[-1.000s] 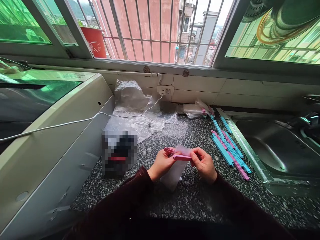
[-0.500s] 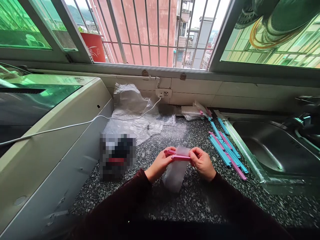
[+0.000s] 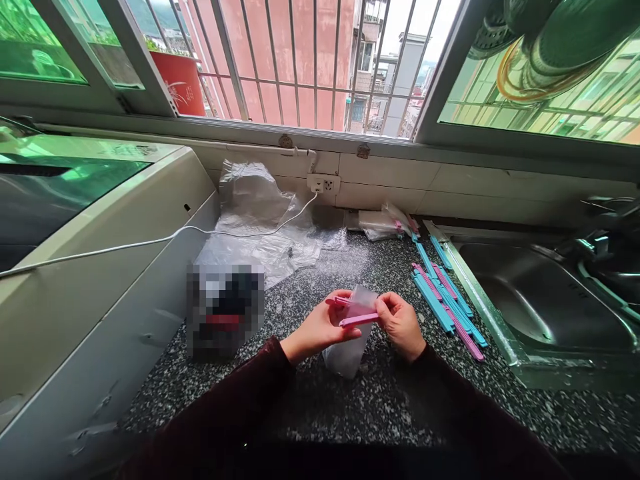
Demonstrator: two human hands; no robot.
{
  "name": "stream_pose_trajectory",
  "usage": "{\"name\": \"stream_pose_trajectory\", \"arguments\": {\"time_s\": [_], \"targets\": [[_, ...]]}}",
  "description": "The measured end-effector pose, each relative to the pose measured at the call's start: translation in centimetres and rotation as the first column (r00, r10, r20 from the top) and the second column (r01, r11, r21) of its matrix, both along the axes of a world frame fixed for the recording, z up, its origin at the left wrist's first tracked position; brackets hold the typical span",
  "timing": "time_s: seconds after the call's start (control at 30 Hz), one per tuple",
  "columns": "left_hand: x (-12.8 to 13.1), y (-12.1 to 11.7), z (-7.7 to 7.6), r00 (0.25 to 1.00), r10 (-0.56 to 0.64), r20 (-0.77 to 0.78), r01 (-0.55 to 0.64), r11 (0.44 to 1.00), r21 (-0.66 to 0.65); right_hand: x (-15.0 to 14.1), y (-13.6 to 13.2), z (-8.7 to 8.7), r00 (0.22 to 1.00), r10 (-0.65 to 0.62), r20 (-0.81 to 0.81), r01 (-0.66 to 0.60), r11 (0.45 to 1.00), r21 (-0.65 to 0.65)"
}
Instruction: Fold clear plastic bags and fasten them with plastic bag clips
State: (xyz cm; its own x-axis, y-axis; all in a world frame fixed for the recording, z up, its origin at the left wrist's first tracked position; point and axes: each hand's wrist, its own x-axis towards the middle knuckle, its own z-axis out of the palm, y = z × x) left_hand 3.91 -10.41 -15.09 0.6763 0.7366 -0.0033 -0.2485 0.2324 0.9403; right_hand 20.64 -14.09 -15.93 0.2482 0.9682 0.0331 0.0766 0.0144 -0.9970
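Above the speckled countertop, a pink bag-sealing clip [image 3: 360,320] is spread into a narrow V across the top of a small translucent plastic bag [image 3: 346,357]. The bag's upper edge pokes up between the clip's two arms. My left hand [image 3: 316,329] grips the clip's left end, fingers behind and thumb in front. At the right end, my right hand [image 3: 400,325] pinches the clip where its arms meet, close to the bag's top corner. Whether those fingers also hold the bag is hidden.
Blue and pink sealing clips [image 3: 445,293] lie in a loose pile to the right, beside a steel sink [image 3: 530,293]. Crumpled clear plastic [image 3: 250,233] covers the back left. A white cable [image 3: 215,233] runs from the wall socket [image 3: 323,183] over a pale appliance [image 3: 165,193].
The clip's arms have spread wider apart, its front arm now tilting down to the left. My left thumb has moved lower. The camera view has shifted slightly.
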Motion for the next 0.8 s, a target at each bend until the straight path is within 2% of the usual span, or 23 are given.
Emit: {"name": "stream_pose_trajectory", "arguments": {"time_s": [0.1, 0.23, 0.43, 0.57, 0.67, 0.8], "targets": [[0.0, 0.0, 0.3, 1.000, 0.022, 0.011, -0.022, 1.000, -0.013, -0.1, -0.1, 0.1, 1.000, 0.005, 0.015, -0.005, 1.000, -0.003], [-0.2, 0.0, 0.5, 0.994, 0.092, -0.063, -0.090, 0.996, 0.026, 0.0, -0.4, 0.3, 0.998, 0.035, 0.052, -0.036, 0.999, 0.011], [-0.3, 0.1, 0.6, 0.976, 0.192, -0.103, -0.185, 0.980, 0.070, 0.2, -0.9, 0.5, 0.979, 0.071, 0.193, -0.090, 0.991, 0.095], [-0.3, 0.2, 0.5, 0.981, 0.184, -0.064, -0.180, 0.982, 0.060, 0.1, -1.2, 0.1, 0.964, 0.073, 0.257, -0.107, 0.986, 0.124], [-0.3, 0.3, 0.2, 0.984, 0.174, -0.025, -0.173, 0.984, 0.033, 0.1, -1.3, -0.1, 0.968, 0.089, 0.236, -0.124, 0.983, 0.137], [-0.4, 0.3, 0.2, 0.985, 0.172, -0.007, -0.172, 0.985, 0.002, 0.3, -1.4, 0.0, 0.957, 0.199, 0.209, -0.231, 0.962, 0.142]]}}
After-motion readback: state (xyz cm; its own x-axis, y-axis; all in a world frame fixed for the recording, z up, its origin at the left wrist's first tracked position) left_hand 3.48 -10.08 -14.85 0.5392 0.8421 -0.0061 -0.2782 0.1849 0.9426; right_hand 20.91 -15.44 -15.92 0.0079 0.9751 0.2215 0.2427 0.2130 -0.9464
